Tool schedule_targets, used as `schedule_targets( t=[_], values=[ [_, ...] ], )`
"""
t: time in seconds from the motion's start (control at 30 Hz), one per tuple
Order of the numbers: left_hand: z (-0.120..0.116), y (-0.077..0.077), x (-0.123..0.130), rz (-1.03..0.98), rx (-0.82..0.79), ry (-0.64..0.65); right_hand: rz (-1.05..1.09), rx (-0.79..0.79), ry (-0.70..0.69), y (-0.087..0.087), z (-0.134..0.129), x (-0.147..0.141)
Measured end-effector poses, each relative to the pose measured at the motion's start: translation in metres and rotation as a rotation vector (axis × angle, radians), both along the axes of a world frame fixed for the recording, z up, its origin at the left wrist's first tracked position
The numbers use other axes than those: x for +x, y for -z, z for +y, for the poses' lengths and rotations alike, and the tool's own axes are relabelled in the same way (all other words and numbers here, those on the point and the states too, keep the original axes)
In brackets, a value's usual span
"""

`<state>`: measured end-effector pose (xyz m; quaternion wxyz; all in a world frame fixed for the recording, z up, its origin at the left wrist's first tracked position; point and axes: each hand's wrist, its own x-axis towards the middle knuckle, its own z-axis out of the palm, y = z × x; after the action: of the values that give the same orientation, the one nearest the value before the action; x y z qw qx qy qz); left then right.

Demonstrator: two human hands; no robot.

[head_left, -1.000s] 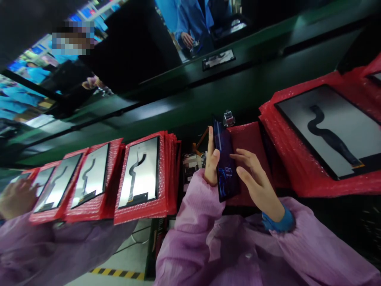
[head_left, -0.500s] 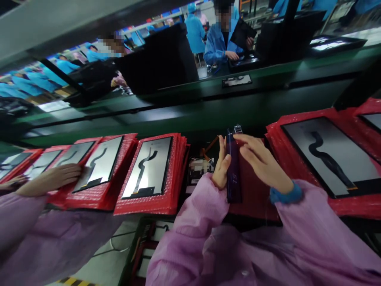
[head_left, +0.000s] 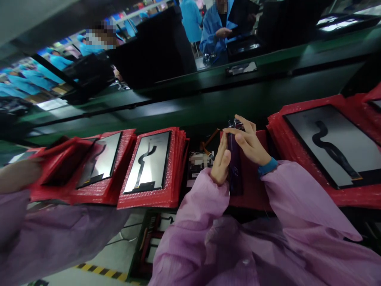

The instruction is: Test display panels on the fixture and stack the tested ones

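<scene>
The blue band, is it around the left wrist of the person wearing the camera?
No, the blue band is around the wrist of the right hand.

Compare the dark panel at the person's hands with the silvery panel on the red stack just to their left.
The dark panel is turned up steeply beside the left hand, seen nearly edge-on; the silvery panel lies face-on to the view. The dark panel shows a purplish surface, while the silvery panel shows a pale, shiny one with a black ribbon cable. Both are thin.

Green bench rail (head_left: pixel 178 111); grey floor (head_left: pixel 116 242); yellow-black floor stripe (head_left: pixel 102 271).
</scene>
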<state>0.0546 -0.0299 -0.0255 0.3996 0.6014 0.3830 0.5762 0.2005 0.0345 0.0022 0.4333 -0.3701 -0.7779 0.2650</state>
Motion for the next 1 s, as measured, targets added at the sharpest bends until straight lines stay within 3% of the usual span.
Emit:
schedule_targets(
  t=[0.03, 0.1, 0.17, 0.23, 0.33, 0.43, 0.7, 0.87, 1.0],
  values=[
    [-0.006, -0.001, -0.005, 0.066, 0.073, -0.071, 0.005, 0.011, 0.009, 0.001, 0.000, 0.001],
    [-0.022, 0.001, -0.019, 0.243, 0.178, -0.335, 0.025, 0.036, 0.030, 0.002, 0.001, 0.003],
    [-0.041, 0.011, -0.036, 0.450, 0.156, -0.633, 0.045, 0.064, 0.051, 0.003, 0.001, 0.005],
    [-0.058, 0.027, -0.052, 0.662, 0.053, -0.759, 0.049, 0.080, 0.068, 0.003, 0.000, 0.004],
    [-0.071, 0.051, -0.067, 0.949, -0.119, -0.687, 0.044, 0.067, 0.079, 0.005, 0.000, 0.002],
    [-0.071, 0.061, -0.069, 1.168, -0.178, -0.591, 0.041, 0.053, 0.055, 0.008, 0.000, 0.000],
    [-0.067, 0.057, -0.064, 1.420, -0.158, -0.527, -0.010, 0.147, 0.055, 0.013, 0.001, -0.001],
    [-0.068, 0.062, -0.061, 1.563, -0.111, -0.577, -0.031, 0.228, 0.084, 0.017, 0.005, 0.001],
    [-0.067, 0.067, -0.059, 1.563, -0.015, -0.601, -0.066, 0.274, 0.105, 0.013, 0.004, 0.004]
  ],
)
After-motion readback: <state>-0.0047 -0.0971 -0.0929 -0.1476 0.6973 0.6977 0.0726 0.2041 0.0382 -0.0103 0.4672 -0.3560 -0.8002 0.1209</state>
